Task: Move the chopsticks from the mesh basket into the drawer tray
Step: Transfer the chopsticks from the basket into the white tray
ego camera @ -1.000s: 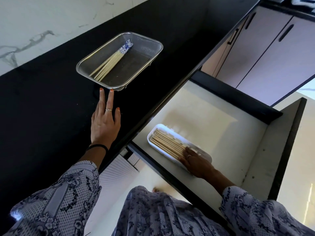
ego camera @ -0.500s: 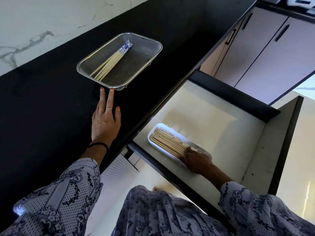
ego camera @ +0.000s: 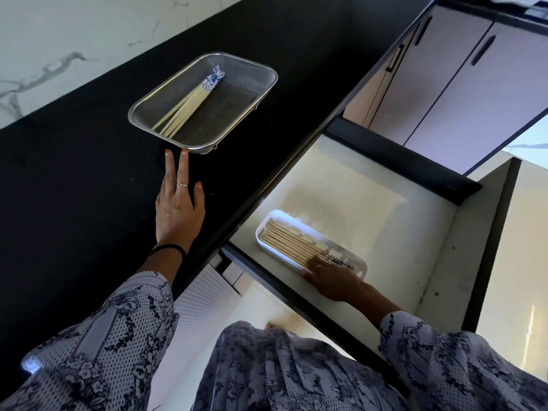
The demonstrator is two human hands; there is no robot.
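Left hand: I see my left hand flat on the black countertop, fingers straight and spread, holding nothing; two fingertips reach just short of the near rim of the mesh basket.
Basket chopsticks: a small bundle of chopsticks lies inside the basket along its left side, just beyond my left fingertips, not touched.
Their look: pale cream shafts, fanned slightly at the near ends, gathered at the far ends, which are blue and white patterned.
Right hand: my right hand is down in the open drawer, resting on the near end of the white tray; its fingers lie over the chopstick ends, and I cannot tell whether they grip any.
Tray chopsticks: a row of tray chopsticks lies side by side along the tray, pale shafts, patterned ends beside my right hand.
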